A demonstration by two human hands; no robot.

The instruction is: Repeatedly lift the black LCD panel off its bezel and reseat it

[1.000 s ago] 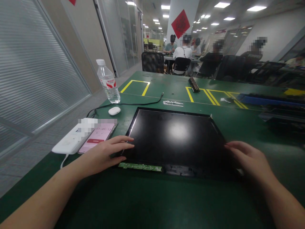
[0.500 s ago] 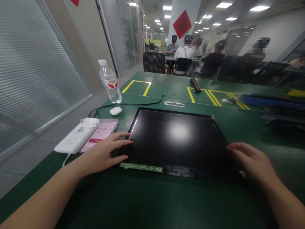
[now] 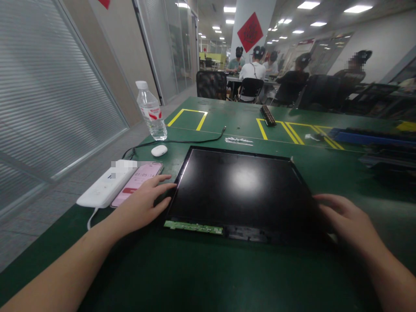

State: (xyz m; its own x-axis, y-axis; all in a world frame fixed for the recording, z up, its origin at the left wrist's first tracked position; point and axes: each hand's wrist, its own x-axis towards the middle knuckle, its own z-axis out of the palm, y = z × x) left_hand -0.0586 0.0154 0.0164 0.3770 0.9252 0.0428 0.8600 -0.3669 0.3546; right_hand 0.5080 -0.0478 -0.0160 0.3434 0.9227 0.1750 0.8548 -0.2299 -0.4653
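A black LCD screen panel [image 3: 234, 190] lies face up on the green table [image 3: 208, 277], with bright glare near its middle. Along its front edge, at the left, runs a narrow green circuit board [image 3: 193, 227]. My left hand [image 3: 147, 199] is at the panel's left edge, fingers spread and extended, the fingertips at or just beside the frame. At the right edge is my right hand [image 3: 346, 216], fingers bent and close to the frame. Its lower fingers are dark and partly hidden, so whether it grips the edge is unclear.
Left of the panel lie a phone [image 3: 138, 184], a white power bank [image 3: 107, 184] and a white earbud case [image 3: 159, 151]. A water bottle [image 3: 151, 112] stands behind them near a black cable [image 3: 195, 141]. Dark panels [image 3: 390, 151] are stacked at right. People sit farther back.
My left fingers have drawn back left from over the panel's surface to its edge. My right hand stays by the right edge. The view has shifted slightly.
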